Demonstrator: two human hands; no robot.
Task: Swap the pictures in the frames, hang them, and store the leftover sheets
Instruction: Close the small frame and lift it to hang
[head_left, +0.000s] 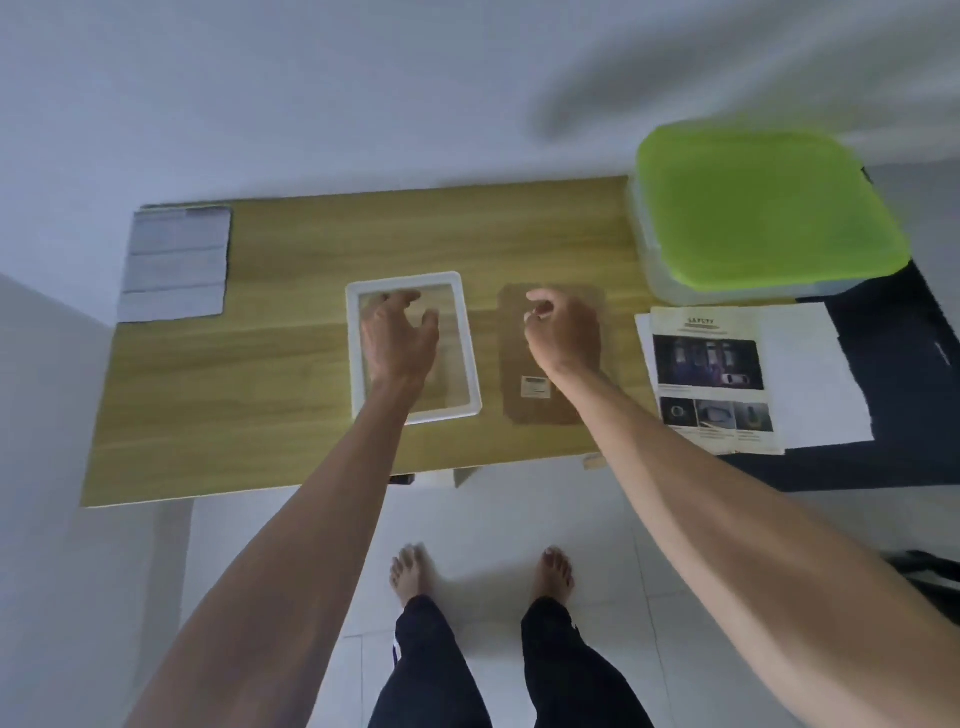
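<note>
A white picture frame (470, 358) lies flat on the wooden table (249, 395), its middle showing the wood through it. My left hand (397, 338) hovers over the frame with fingers spread and loosely curled, holding nothing. To the right lies a brown backing board (524, 395) with a small label. My right hand (561, 332) is above that board, fingers bent, holding nothing that I can see. Printed sheets (711, 379) with photos lie at the table's right end, on a plain white sheet (810, 374).
A clear storage box with a lime green lid (769, 208) stands at the back right. A grey folded cover (176, 262) lies at the back left. A dark surface (904, 405) adjoins the table on the right. My bare feet stand on white floor tiles.
</note>
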